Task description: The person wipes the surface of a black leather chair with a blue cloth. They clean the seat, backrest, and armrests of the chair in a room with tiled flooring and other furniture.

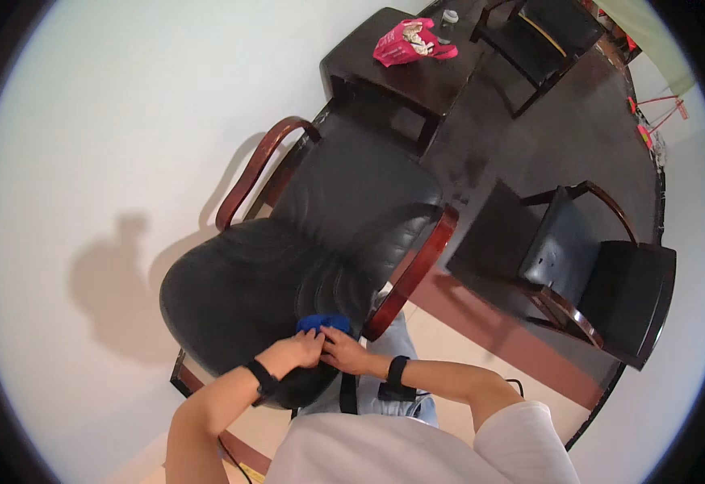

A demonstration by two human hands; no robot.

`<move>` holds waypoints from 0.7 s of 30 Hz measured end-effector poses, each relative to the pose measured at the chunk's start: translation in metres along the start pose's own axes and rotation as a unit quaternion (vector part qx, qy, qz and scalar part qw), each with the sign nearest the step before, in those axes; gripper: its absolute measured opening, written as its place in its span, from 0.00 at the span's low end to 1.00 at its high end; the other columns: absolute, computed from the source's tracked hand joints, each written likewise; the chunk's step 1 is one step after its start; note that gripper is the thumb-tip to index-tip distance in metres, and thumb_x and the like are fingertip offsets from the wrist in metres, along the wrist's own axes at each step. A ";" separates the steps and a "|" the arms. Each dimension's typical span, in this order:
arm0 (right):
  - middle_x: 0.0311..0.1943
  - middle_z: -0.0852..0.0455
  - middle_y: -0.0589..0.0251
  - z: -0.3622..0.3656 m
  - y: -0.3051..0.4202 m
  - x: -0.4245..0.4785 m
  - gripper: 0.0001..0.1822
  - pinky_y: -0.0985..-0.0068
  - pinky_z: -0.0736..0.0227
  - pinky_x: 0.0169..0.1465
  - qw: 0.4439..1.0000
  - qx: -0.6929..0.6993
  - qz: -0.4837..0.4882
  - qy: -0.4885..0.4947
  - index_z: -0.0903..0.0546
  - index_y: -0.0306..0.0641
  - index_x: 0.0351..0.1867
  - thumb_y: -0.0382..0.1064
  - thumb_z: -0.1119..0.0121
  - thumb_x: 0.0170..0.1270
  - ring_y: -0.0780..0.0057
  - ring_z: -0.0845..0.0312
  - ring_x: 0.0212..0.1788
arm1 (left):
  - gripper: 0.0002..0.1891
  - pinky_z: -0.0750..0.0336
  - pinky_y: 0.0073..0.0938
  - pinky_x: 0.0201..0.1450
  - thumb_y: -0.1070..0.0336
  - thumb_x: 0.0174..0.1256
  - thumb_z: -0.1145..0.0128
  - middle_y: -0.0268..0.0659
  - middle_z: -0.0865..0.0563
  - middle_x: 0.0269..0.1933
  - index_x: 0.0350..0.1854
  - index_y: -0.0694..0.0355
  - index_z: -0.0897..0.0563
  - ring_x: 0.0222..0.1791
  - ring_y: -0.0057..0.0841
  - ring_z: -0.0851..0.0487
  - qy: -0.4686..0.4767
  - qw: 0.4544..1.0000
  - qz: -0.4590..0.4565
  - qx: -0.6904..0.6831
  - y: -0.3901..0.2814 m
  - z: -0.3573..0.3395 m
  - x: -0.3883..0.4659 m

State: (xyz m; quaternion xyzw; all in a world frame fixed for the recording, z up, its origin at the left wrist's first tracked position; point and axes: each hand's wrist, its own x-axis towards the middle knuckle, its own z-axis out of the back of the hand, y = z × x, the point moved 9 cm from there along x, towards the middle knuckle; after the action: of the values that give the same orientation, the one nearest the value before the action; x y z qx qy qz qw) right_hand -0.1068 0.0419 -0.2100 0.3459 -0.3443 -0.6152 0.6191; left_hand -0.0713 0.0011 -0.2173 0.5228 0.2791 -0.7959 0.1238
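Observation:
A black leather armchair [358,175] with red-brown wooden armrests stands before me. Its near padded part [225,290] extends to the lower left of the far padded part, with stitched folds between them. On the near part, close to the right armrest [416,278], lies a bunched blue cloth [323,322]. My left hand [302,349] grips the cloth's near edge with bent fingers. Beside it, nearly touching, my right hand [346,351] has its fingertips on the same edge. The cloth's underside is hidden. Each wrist wears a black band.
A dark wooden side table [364,72] holds a pink bag [404,43] with pale crumpled contents and a clear lidded container [448,25]. Another black armchair [561,242] stands right, another [540,45] at the back. A white wall [116,151] borders the left side.

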 end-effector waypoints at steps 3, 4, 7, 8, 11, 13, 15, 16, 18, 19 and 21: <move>0.60 0.40 0.39 -0.017 -0.016 -0.001 0.21 0.61 0.44 0.64 0.990 0.004 0.017 0.137 0.32 0.33 0.55 0.35 0.49 0.59 0.46 0.40 0.61 | 0.34 0.44 0.48 0.65 0.64 0.59 0.56 0.58 0.46 0.67 0.67 0.68 0.52 0.65 0.57 0.44 0.027 0.997 0.062 -0.030 -0.001 -0.006 0.008; 0.62 0.42 0.40 -0.014 -0.018 -0.001 0.24 0.61 0.46 0.65 0.981 0.012 0.018 0.191 0.35 0.33 0.57 0.32 0.50 0.57 0.46 0.43 0.63 | 0.35 0.44 0.49 0.65 0.64 0.59 0.57 0.57 0.48 0.67 0.67 0.68 0.53 0.66 0.56 0.46 0.035 0.996 0.076 -0.037 0.003 -0.007 0.012; 0.62 0.42 0.40 -0.021 -0.041 0.007 0.26 0.63 0.48 0.66 0.983 0.005 0.037 0.182 0.35 0.31 0.58 0.31 0.50 0.54 0.47 0.46 0.64 | 0.33 0.47 0.53 0.64 0.61 0.61 0.58 0.51 0.48 0.69 0.68 0.63 0.51 0.68 0.50 0.48 0.007 0.991 0.121 -0.060 0.012 -0.007 0.031; 0.62 0.42 0.40 -0.022 -0.052 0.009 0.27 0.63 0.48 0.66 0.985 -0.005 0.025 0.168 0.35 0.30 0.57 0.30 0.49 0.53 0.47 0.45 0.64 | 0.33 0.48 0.52 0.65 0.61 0.61 0.58 0.51 0.49 0.69 0.68 0.62 0.51 0.69 0.49 0.49 -0.009 0.990 0.126 -0.069 0.014 -0.004 0.039; 0.62 0.41 0.40 -0.029 -0.083 0.016 0.27 0.64 0.48 0.66 0.990 -0.020 -0.001 0.136 0.35 0.28 0.57 0.30 0.49 0.51 0.47 0.45 0.64 | 0.32 0.53 0.53 0.66 0.61 0.61 0.60 0.47 0.52 0.70 0.68 0.61 0.51 0.70 0.45 0.52 -0.045 0.986 0.145 -0.071 0.024 -0.001 0.065; 0.62 0.41 0.39 -0.035 -0.103 0.028 0.27 0.64 0.47 0.66 0.993 -0.019 -0.014 0.113 0.34 0.28 0.57 0.29 0.51 0.52 0.47 0.44 0.63 | 0.31 0.54 0.57 0.66 0.61 0.62 0.61 0.45 0.53 0.71 0.68 0.61 0.50 0.70 0.43 0.53 -0.069 0.982 0.162 -0.063 0.031 0.007 0.079; 0.61 0.41 0.38 -0.033 -0.124 0.030 0.26 0.63 0.47 0.65 0.991 -0.001 -0.085 0.099 0.34 0.30 0.57 0.31 0.51 0.54 0.46 0.43 0.63 | 0.33 0.54 0.59 0.65 0.62 0.60 0.58 0.44 0.52 0.71 0.68 0.61 0.50 0.70 0.42 0.51 -0.084 0.978 0.174 -0.078 0.037 0.012 0.096; 0.61 0.41 0.37 -0.036 -0.140 0.033 0.26 0.63 0.46 0.65 0.990 -0.019 -0.107 0.092 0.34 0.31 0.57 0.31 0.51 0.54 0.46 0.43 0.63 | 0.34 0.54 0.60 0.65 0.62 0.59 0.57 0.43 0.51 0.71 0.68 0.61 0.50 0.70 0.42 0.50 -0.097 0.976 0.177 -0.080 0.036 0.019 0.103; 0.62 0.40 0.39 -0.045 -0.157 0.031 0.27 0.62 0.48 0.66 0.983 -0.018 -0.148 0.104 0.39 0.35 0.62 0.30 0.54 0.57 0.47 0.43 0.63 | 0.34 0.55 0.60 0.65 0.62 0.59 0.56 0.42 0.51 0.71 0.69 0.59 0.50 0.70 0.39 0.51 -0.098 0.972 0.193 -0.090 0.033 0.023 0.109; 0.61 0.39 0.40 -0.046 -0.156 0.033 0.27 0.62 0.46 0.65 0.987 -0.004 -0.133 0.093 0.38 0.35 0.61 0.30 0.54 0.57 0.47 0.42 0.62 | 0.34 0.56 0.60 0.65 0.62 0.58 0.56 0.41 0.52 0.71 0.69 0.59 0.50 0.70 0.38 0.51 -0.098 0.970 0.202 -0.095 0.034 0.023 0.108; 0.59 0.35 0.41 -0.047 -0.155 0.034 0.26 0.63 0.43 0.64 0.991 0.023 -0.109 0.071 0.36 0.35 0.59 0.30 0.53 0.56 0.48 0.39 0.61 | 0.32 0.50 0.60 0.63 0.63 0.57 0.54 0.44 0.42 0.68 0.66 0.60 0.44 0.66 0.40 0.40 -0.095 0.976 0.179 -0.084 0.033 0.032 0.108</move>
State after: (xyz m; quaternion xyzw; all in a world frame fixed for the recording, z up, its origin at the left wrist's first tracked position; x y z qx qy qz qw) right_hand -0.1483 0.0075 -0.3667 0.4383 -0.2738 -0.6447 0.5633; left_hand -0.1255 -0.0340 -0.3157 0.4743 0.2336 -0.7804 0.3338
